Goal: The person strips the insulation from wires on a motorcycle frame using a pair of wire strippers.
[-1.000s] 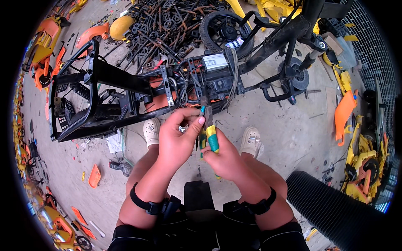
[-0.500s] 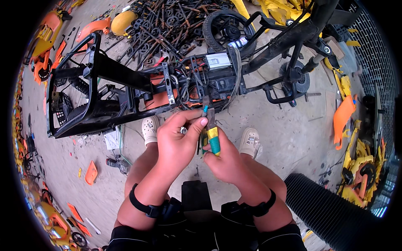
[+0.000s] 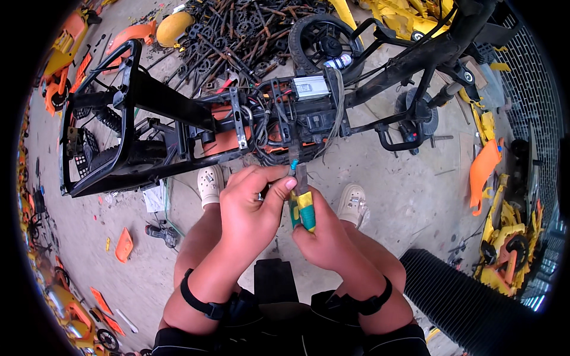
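Observation:
My left hand (image 3: 252,204) pinches a thin cable end with a blue tip (image 3: 294,165) between thumb and index finger. My right hand (image 3: 325,232) is wrapped round a pair of pliers (image 3: 306,209) with green and yellow handles. Their metal jaws point away from me, right beside the blue tip; whether they touch the cable I cannot tell. Just beyond both hands lies a stripped black vehicle frame (image 3: 172,110) on its side, with bundled wires (image 3: 264,121) and a silver box (image 3: 312,87) in its middle.
Behind the frame are a loose wheel (image 3: 325,44) and a heap of rusty metal parts (image 3: 237,41). A black ribbed object (image 3: 457,296) stands at my lower right. Orange and yellow panels line both sides. A power tool (image 3: 161,234) and an orange piece (image 3: 123,245) lie at left.
Both hands have come slightly nearer to me, with the pliers and the blue-tipped cable. More of the pliers' second handle shows now. The grips look unchanged.

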